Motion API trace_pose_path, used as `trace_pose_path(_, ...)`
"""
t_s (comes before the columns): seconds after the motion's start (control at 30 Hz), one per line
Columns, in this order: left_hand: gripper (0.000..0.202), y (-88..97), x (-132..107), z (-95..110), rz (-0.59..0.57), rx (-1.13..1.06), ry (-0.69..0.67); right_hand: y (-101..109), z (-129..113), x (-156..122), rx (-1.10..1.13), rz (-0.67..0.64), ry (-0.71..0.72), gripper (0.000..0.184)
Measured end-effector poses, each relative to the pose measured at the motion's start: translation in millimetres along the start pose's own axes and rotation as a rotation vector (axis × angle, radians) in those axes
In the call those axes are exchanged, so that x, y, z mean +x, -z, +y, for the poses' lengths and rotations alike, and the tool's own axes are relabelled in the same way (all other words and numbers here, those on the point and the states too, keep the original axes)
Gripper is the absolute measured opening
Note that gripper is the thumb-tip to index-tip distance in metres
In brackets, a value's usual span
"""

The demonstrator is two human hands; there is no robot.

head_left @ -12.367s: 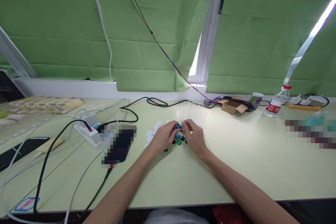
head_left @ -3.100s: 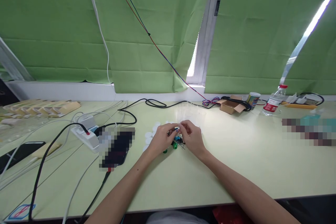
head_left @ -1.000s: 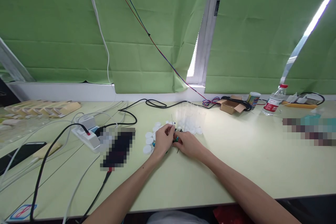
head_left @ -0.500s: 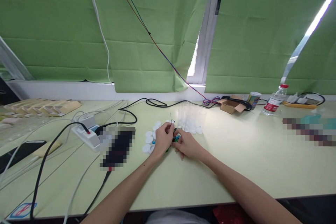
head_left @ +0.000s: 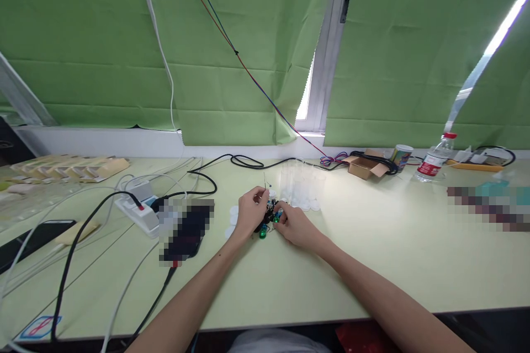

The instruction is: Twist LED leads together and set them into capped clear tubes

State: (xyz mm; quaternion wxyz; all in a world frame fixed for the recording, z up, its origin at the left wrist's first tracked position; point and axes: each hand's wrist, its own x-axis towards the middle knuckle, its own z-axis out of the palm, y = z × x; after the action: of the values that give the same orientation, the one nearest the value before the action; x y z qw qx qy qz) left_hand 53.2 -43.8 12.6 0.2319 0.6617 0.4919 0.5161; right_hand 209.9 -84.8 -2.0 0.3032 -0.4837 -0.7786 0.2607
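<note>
My left hand (head_left: 250,212) is closed in a pinch, with a thin upright wire-like piece (head_left: 265,180) rising from its fingertips. A tiny dark blue bead-like tip (head_left: 270,186) shows beside that piece. Under and between both hands lies a pile of small black, blue and shiny green parts (head_left: 263,230), too small to name. My right hand (head_left: 297,227) has its thumb and fingers bent together at the right side of the pile. What it pinches, if anything, is too small to make out. White round caps (head_left: 230,230) lie partly hidden behind my left hand.
Clear plastic tubes (head_left: 300,185) stand behind my hands, with more white caps by them. To the left are a phone (head_left: 201,245), a white power strip (head_left: 138,215) and loose cables. A cardboard box (head_left: 364,167), a can (head_left: 401,158) and a bottle (head_left: 433,165) stand at the back right.
My left hand has moved a little left, carrying the thin piece and uncovering more of the black and green parts. My right hand stays nearly in place, its fingers curled in more.
</note>
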Motion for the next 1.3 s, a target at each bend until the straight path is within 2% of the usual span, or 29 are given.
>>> trace_pose_path(0.13,0.029,-1.2,1.6,-6.4,-0.015,0.019,-0.037,0.8,0.1,0.3,-0.102,0.025,0.068,0.024)
trace_pose_path(0.3,0.030,-2.6,2.7,-12.4,-0.022,-0.022,-0.014,1.9,-0.8,-0.4,-0.183,0.040,0.096,0.021)
trace_pose_path(0.5,0.029,-1.4,2.0,-7.2,-0.032,-0.055,0.025,2.3,-2.2,-0.8,-0.240,0.078,0.112,0.024)
trace_pose_path(0.63,0.030,0.1,2.0,-1.7,-0.008,-0.038,0.033,1.4,-4.2,-0.2,-0.261,0.121,0.180,0.015)
trace_pose_path(0.8,0.028,0.8,1.5,1.5,0.007,-0.021,0.025,-1.3,-4.1,0.6,-0.265,0.045,0.251,0.016)
trace_pose_path(1.13,0.029,0.9,2.0,-1.4,-0.022,-0.036,0.040,-1.8,0.1,1.8,-0.243,-0.020,0.230,0.017)
trace_pose_path(1.3,0.031,0.6,1.7,-0.5,-0.060,-0.143,0.089,-2.7,0.9,1.8,-0.233,-0.021,0.222,0.018)
